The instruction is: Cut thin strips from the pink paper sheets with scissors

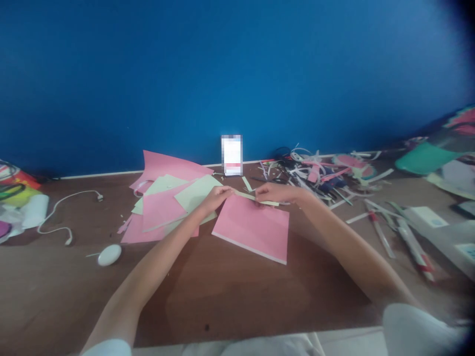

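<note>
While both arms are stretching forward across the brown table (230, 296), the left hand (218, 197) and the right hand (276, 192) are holding one pale green paper strip (248, 197) between them. Each hand is pinching an end of it with closed fingertips, so the hands are standing a little apart, with the strip running nearly level from one to the other. The strip is hanging just above the far edge of a pink pad of paper (252, 230), which is lying flat on the table under the hands; whether strip and pad are touching, I cannot tell. Just beside the left hand, on its left, a loose pile of pink and pale green sheets (166, 207) is spreading over the table, with some sheets overlapping. Farther left a white cable (59, 210) is curling on the wood, and a small white oval object (109, 254) is sitting near it. Behind the hands a small upright card (232, 155), blurred, is leaning against the blue wall (237, 69). To the right, a heap of paper scraps (315, 173) is lying by the wall, and a few pens (380, 232) are lying near the right forearm.
</note>
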`<act>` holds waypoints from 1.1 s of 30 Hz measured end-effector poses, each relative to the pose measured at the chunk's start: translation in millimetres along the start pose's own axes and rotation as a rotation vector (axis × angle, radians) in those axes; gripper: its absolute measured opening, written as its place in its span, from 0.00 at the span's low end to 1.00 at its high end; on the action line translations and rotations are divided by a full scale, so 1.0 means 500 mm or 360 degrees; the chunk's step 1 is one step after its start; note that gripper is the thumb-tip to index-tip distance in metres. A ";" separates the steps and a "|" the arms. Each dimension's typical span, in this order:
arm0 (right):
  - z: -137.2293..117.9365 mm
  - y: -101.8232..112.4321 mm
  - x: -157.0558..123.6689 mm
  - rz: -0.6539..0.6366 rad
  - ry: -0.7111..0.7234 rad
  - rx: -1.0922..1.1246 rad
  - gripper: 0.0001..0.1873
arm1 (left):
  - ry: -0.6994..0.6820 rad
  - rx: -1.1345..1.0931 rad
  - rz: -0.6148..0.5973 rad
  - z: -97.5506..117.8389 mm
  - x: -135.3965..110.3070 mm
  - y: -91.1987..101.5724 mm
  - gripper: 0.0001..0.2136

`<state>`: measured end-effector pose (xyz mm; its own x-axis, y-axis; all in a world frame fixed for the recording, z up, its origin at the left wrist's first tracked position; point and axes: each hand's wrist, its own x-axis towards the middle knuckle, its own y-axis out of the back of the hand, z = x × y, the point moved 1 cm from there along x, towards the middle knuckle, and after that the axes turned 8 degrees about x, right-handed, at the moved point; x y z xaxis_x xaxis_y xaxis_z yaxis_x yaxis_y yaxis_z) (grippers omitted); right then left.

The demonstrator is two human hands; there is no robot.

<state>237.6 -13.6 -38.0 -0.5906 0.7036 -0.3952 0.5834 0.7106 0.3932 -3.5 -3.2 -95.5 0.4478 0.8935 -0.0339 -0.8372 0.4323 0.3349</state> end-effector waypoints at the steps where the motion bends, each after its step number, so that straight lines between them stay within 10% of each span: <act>1: 0.003 -0.001 0.003 0.0016 0.0010 -0.0020 0.12 | 0.0006 0.0001 0.0001 0.002 0.000 -0.001 0.18; 18: 0.016 -0.037 0.018 0.0181 -0.0030 0.0008 0.09 | 0.0033 0.0311 0.0207 0.012 -0.004 -0.009 0.15; 33: 0.029 -0.028 0.023 0.0193 -0.0064 0.0040 0.10 | -0.0410 0.0917 0.0518 -0.006 -0.010 -0.030 0.06</act>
<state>230.7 -15.8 -59.9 -0.4923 0.7835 -0.3791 0.6632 0.6197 0.4196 6.0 -13.9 -103.4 0.3228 0.8785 0.3521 -0.6736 -0.0481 0.7375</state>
